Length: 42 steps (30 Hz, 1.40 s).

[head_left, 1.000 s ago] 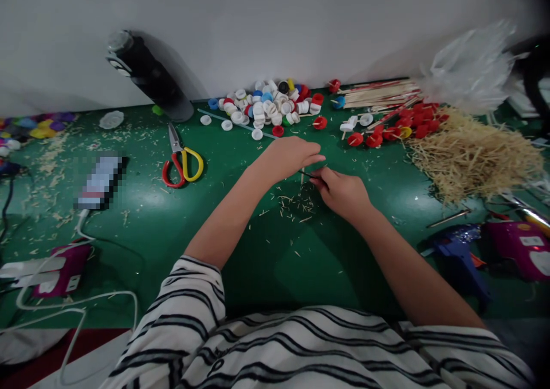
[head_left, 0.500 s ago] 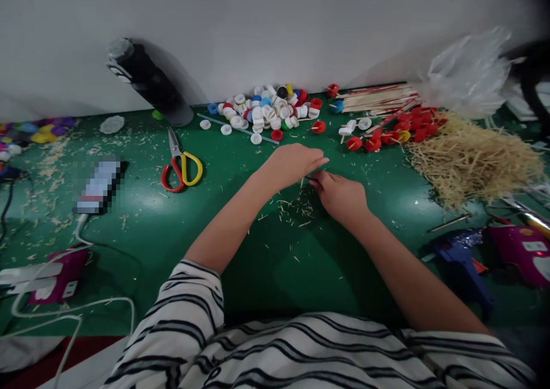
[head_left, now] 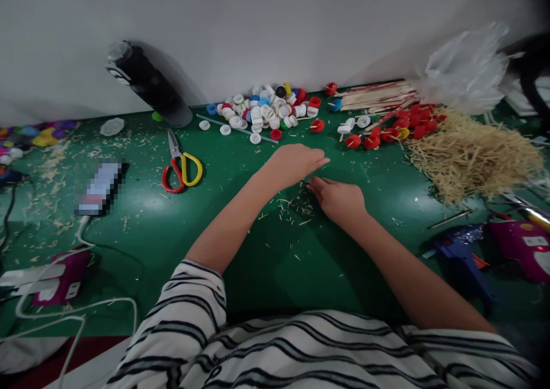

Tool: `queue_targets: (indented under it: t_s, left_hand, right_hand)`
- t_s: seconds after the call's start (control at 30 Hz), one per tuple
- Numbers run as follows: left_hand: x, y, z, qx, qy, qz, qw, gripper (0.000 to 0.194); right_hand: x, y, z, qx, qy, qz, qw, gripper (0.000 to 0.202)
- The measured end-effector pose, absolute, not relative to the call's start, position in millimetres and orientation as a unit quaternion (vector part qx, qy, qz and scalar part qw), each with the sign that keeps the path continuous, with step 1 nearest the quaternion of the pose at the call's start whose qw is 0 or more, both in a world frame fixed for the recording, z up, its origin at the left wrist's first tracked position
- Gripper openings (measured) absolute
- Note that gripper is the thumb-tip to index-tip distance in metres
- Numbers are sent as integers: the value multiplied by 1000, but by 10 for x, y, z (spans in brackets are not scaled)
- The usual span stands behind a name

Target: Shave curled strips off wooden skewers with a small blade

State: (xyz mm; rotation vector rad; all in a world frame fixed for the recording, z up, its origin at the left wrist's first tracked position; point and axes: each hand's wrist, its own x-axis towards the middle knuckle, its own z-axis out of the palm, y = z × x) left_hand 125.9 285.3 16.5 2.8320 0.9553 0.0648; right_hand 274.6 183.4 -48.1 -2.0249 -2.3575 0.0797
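My left hand (head_left: 296, 162) is over the middle of the green table, back upward, fingers pressed together and curled under. What it holds, if anything, is hidden beneath the palm. My right hand (head_left: 339, 199) sits just below and to the right, thumb and fingertips pinched. A small, thin, dark tip (head_left: 305, 183) pokes out from that pinch, too small to name. Under the hands lie scattered pale wood shavings (head_left: 296, 204). Beyond them is a heap of bottle caps (head_left: 268, 114), mostly white, with some red and blue.
Scissors (head_left: 180, 162), a charging phone (head_left: 101, 187) and a black bottle (head_left: 150, 85) stand or lie leftward. Rightward are red caps on sticks (head_left: 419, 122), flat wooden sticks (head_left: 373, 98), a straw-like pile (head_left: 476, 154), a plastic bag (head_left: 468, 68) and a blue glue gun (head_left: 462, 257).
My right hand has drawn slightly left and down, opening a small gap below my left hand. The left hand stays almost in place.
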Motion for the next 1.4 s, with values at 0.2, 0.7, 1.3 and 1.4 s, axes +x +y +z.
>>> queue_targets:
  t_s: [0.2,0.7,1.3,1.4]
  left_hand:
    - [1249,2865,174,940,329,20,83,46]
    - [1247,2940,128,940,325,30,101,42]
    - [1179,2868,171,945,288,37,147,36]
    - [1151,2776,218,943,298,37,143,32]
  right_hand:
    - [2758,1863,-498,-650,-757,-3,59,44]
    - [2818,1897,-482,-661,-746,25,82,40]
    - [2760,1855,-421,-658,-747,47,81,37]
    - [2750,1810,-351,-652,-754,38,72,41]
